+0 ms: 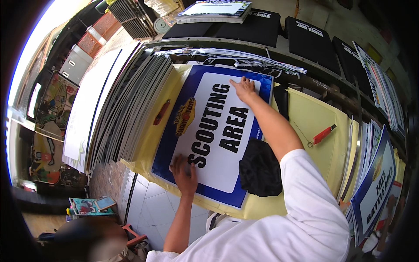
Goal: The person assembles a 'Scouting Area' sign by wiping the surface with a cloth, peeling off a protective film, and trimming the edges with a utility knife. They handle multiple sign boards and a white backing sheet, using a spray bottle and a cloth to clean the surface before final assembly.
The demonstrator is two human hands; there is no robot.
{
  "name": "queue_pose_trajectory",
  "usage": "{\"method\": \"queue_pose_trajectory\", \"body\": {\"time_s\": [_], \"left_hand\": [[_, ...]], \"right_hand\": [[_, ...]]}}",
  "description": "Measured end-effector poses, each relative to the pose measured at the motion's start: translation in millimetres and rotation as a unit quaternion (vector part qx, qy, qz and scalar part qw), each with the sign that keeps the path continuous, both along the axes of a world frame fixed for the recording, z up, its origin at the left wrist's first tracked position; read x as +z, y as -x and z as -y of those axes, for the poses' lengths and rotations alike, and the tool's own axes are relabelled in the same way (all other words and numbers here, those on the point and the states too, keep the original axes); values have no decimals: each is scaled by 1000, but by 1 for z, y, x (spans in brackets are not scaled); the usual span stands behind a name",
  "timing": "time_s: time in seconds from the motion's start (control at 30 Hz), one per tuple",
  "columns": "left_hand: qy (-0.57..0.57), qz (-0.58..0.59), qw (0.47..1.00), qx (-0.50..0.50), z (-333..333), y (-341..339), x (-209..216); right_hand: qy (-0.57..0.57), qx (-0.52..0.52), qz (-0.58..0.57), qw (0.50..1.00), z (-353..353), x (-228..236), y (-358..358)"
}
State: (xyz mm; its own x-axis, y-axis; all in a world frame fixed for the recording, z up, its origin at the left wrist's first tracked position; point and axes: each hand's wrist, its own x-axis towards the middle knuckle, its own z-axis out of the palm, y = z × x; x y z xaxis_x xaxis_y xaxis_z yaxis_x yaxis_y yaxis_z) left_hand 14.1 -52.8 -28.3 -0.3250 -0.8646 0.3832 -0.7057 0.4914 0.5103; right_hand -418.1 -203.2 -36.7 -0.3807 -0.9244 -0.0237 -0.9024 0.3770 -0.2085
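A large sign board (214, 174), white with a blue border and bold black lettering, lies flat on a yellow-covered table (321, 161). My left hand (184, 175) rests on the board near its near left part, fingers spread. Toward the far right corner, my right hand (244, 89) lies on the white panel with its fingers apart. Neither hand holds anything. A crumpled black cloth (261, 168) sits against the board's right edge, beneath my right arm. On the left, a red utility knife (162, 112) lies beside the board.
Another red-handled cutter (323, 134) lies at the right, near a thin metal piece with a ring (309, 143). Many panels (135, 100) are stacked at the left. Black flat-topped boxes (312, 43) line the far side. A blue-bordered sign (374, 187) leans at the right.
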Motion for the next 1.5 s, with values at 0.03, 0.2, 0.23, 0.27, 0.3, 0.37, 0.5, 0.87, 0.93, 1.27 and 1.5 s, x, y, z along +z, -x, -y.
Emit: {"method": "queue_pose_trajectory", "body": {"time_s": [0.03, 0.2, 0.23, 0.27, 0.3, 0.37, 0.5, 0.87, 0.93, 1.27, 1.5], "left_hand": [[5, 4, 1000, 4, 2, -2, 1], [11, 22, 1000, 14, -1, -5, -1], [8, 21, 1000, 16, -3, -4, -1], [10, 21, 1000, 13, 0, -3, 1], [11, 21, 1000, 11, 0, -2, 2], [7, 20, 1000, 14, -1, 0, 1], [-1, 13, 1000, 20, -1, -1, 0], [19, -4, 1000, 8, 0, -5, -6], [13, -6, 1000, 11, -2, -6, -6], [3, 14, 1000, 15, -1, 0, -1], [22, 6, 1000, 9, -1, 0, -3]], "right_hand": [[-21, 0, 11, 1000, 4, 9, -3], [-33, 143, -110, 983, -30, 9, -58], [-32, 168, -99, 980, -42, 9, -67], [-30, 188, -107, 976, -52, 7, -67], [-28, 209, -116, 971, -60, 6, -68], [-29, 250, -134, 958, -71, 8, -67], [-53, 280, -166, 944, -76, 15, -59], [-146, 210, -79, 963, -45, 39, -53], [-147, 215, -93, 961, -51, 41, -57], [-143, 248, -100, 953, -55, 43, -62], [-136, 270, -114, 946, -72, 44, -70]]}}
